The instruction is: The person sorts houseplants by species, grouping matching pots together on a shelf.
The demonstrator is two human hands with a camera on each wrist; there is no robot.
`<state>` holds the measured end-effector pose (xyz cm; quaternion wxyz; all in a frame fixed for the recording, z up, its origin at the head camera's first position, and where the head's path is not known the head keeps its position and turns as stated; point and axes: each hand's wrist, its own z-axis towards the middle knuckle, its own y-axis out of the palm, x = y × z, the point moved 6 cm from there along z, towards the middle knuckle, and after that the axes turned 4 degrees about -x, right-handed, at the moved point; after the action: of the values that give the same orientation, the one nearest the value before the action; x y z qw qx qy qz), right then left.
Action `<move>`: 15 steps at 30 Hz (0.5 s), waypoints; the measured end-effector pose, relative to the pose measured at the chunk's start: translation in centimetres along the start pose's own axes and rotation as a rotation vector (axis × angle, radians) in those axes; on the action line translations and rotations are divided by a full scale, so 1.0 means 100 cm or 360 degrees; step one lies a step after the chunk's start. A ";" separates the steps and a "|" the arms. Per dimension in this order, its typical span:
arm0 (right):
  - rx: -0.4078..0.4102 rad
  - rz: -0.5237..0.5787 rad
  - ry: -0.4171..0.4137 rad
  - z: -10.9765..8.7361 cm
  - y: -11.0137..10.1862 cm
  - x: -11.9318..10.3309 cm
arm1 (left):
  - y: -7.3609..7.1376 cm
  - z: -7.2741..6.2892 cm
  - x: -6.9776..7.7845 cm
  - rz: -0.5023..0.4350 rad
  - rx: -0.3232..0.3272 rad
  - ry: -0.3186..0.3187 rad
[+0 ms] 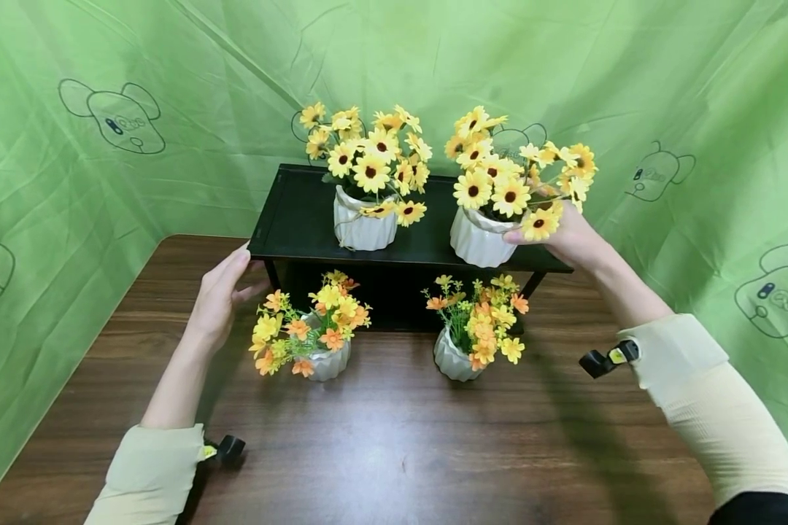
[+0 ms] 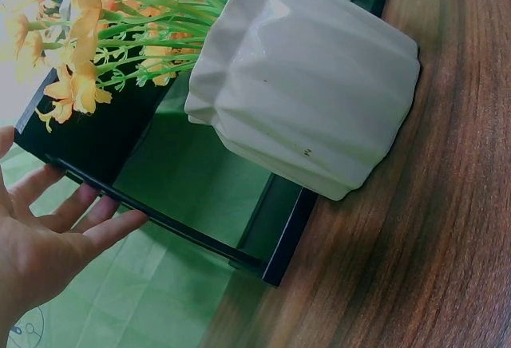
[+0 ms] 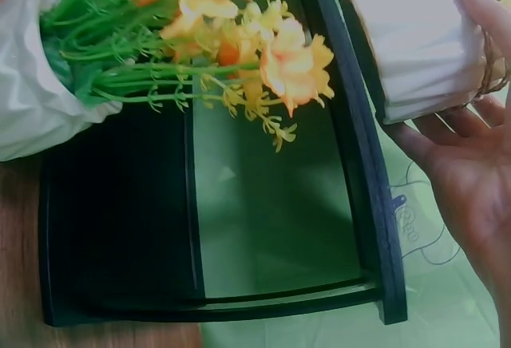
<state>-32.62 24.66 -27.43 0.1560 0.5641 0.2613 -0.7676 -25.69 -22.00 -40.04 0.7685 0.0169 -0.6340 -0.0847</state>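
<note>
My right hand grips a white fluted flower pot of yellow daisy-like flowers at the right of the black shelf's top. In the right wrist view its thumb lies on the wall of that pot, with fingers round the other side. The pot's base is right at the shelf top. My left hand is at the shelf's left front corner; in the left wrist view its fairly straight fingers touch the thin side bar. A second pot of yellow flowers stands left on the shelf top.
Two smaller white pots with orange and yellow flowers stand at the shelf's front, one left and one right. Below lies a brown wooden table. Green cloth with cartoon outlines hangs behind and at both sides.
</note>
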 end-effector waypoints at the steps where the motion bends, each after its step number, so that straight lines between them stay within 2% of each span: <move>1: -0.0008 0.0013 0.0011 0.003 0.000 0.002 | 0.000 0.000 0.000 -0.0002 0.0000 -0.0003; 9: 0.0009 0.0107 -0.0028 0.022 -0.006 0.012 | 0.000 0.000 0.000 0.0004 -0.0001 -0.0014; 15: 0.0008 0.0161 -0.0044 0.029 -0.009 0.017 | 0.000 0.000 0.000 0.0008 -0.0004 -0.0003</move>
<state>-35.88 23.78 -28.16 0.1968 0.5663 0.2282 -0.7671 -25.69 -21.97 -40.03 0.7681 0.0144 -0.6347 -0.0836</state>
